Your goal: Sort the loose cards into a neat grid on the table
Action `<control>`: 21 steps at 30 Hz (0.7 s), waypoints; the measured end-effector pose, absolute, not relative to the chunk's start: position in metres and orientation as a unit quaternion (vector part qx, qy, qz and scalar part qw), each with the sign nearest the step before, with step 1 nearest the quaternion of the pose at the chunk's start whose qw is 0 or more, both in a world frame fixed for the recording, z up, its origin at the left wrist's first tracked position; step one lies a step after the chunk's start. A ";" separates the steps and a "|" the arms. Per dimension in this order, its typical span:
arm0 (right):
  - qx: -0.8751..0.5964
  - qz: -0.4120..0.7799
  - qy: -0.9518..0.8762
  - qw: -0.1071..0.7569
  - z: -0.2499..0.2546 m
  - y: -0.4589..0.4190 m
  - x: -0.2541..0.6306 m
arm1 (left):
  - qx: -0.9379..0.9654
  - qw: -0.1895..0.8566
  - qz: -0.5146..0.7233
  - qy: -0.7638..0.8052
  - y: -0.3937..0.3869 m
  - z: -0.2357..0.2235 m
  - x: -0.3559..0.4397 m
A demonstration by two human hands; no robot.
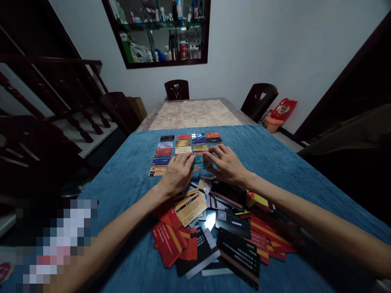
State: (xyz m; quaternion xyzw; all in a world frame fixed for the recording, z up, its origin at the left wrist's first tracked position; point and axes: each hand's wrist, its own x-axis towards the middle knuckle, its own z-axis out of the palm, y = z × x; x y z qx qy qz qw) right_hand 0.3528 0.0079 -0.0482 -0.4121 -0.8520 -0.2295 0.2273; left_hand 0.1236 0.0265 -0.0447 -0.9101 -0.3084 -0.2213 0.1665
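My left hand [178, 173] and my right hand [228, 163] are close together over the blue cloth, fingers bent. Between them is a bluish card [201, 163], with their fingertips at its left and right edges. A narrow red strip, perhaps another card, shows just above it. Beyond my hands, plastic cards lie in rows and columns, among them a black card [167, 138], a white card [183, 149] and a gold card [200, 147]. A VIP card [157, 171] sits at the near left, partly behind my left hand. Nearer me spreads a loose heap with a tan card [191, 207] and a black card [240, 256].
The blue cloth [116, 179] covers the near part of the table, and a patterned top [195, 112] shows beyond. Dark chairs [177, 90] stand around the far end. A glass-shelved wall cabinet [161, 25] and a wooden stair railing [51, 61] are farther back.
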 end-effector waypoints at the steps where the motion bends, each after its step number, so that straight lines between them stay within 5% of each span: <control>1: -0.418 -0.228 -0.850 0.225 -0.049 0.010 0.359 | -0.912 0.164 -0.220 -0.305 0.031 -0.044 0.130; 21: -0.482 -0.081 -0.841 0.234 -0.080 0.070 0.454 | -0.927 0.047 -0.180 -0.325 0.102 -0.061 0.225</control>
